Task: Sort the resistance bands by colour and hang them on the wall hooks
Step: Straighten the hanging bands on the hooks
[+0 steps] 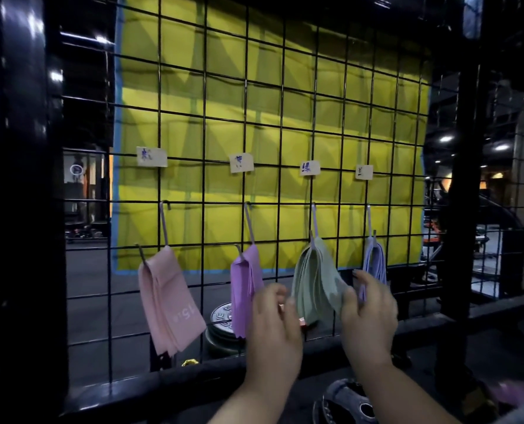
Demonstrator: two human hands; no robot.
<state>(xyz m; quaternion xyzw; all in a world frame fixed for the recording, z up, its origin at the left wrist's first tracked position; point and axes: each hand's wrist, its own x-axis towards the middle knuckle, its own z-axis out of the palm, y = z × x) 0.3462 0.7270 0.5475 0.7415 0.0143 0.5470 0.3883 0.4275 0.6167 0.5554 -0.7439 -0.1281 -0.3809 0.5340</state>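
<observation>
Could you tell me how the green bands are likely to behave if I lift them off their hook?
Probably floppy: the green bands drape in soft folds from their hook and flare toward the right hand. Likely light, as a thin hook carries the whole bunch. The layers may slide apart, since they fan out.

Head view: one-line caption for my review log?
Right hand pinches green bands, left hand beside them; pink bands, purple bands, blue bands hang sorted.
</observation>
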